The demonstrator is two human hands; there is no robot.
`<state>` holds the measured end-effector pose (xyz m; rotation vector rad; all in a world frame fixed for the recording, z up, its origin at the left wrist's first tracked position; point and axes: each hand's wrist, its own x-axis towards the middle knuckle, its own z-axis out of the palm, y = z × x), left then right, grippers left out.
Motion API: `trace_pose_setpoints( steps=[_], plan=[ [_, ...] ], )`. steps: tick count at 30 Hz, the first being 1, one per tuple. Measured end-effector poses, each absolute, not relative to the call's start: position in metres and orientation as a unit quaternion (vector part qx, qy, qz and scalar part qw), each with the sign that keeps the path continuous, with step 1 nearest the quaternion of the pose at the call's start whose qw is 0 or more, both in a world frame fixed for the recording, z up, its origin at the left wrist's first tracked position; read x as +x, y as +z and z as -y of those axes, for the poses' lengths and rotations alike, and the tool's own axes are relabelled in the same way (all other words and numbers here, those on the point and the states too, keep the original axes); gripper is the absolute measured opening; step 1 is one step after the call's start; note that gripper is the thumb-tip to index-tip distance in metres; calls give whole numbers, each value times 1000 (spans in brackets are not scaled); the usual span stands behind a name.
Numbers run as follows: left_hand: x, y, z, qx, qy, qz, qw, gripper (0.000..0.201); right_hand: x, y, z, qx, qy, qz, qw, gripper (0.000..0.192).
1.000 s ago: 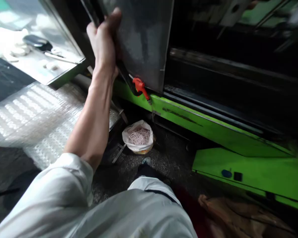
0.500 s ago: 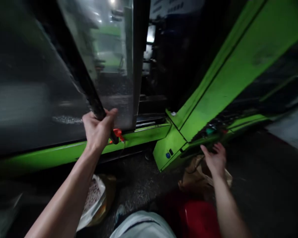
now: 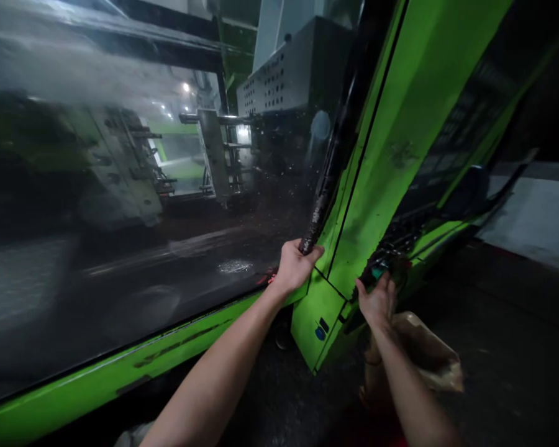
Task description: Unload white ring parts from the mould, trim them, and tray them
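Nearest the camera, two bare forearms reach forward over a dark floor. Just beside the right wrist stands a crumpled brown paper bag, its mouth open toward the machine.

The right hand is at the lower end of a dark control panel set into the green machine housing. Its fingers are loosely curled and pressed against the buttons there; they grip nothing that can be made out, and which button they touch is too small to tell.

The left hand is closed tight around the bottom end of a black, scuffed door handle that runs upward along the edge of the sliding guard door. That edge sits right against the green housing, so the door looks shut or all but shut, with the hand on the handle and the panel under the other hand; whether any latch has caught cannot be seen. Below the door runs a green base rail.

Farther off, through the smeared clear door panel, grey machine parts and lamps show dimly. A perforated grey cabinet stands above.

No brand, label or writing can be read; a small blue mark on the housing's lower corner is illegible.
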<state>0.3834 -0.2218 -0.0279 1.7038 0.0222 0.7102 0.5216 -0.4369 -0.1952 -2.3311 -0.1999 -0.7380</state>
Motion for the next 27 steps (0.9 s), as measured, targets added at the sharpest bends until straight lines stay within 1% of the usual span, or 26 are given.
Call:
trace_pose_setpoints(
  steps=[6,13,21,27],
  plan=[
    [417,-28,238,732,298,16,613,44,519,-197,436,-899,-313,71,298,102],
    [446,-32,251,727,307,32,613,43,516,-200,435,-903,-319,69,279,95],
    [445,-35,249,717,313,40,621,42,510,-198,433,-899,-337,73,271,91],
    [446,-39,254,723,307,31,619,38,517,-201,438,-898,-364,58,239,98]
  ],
)
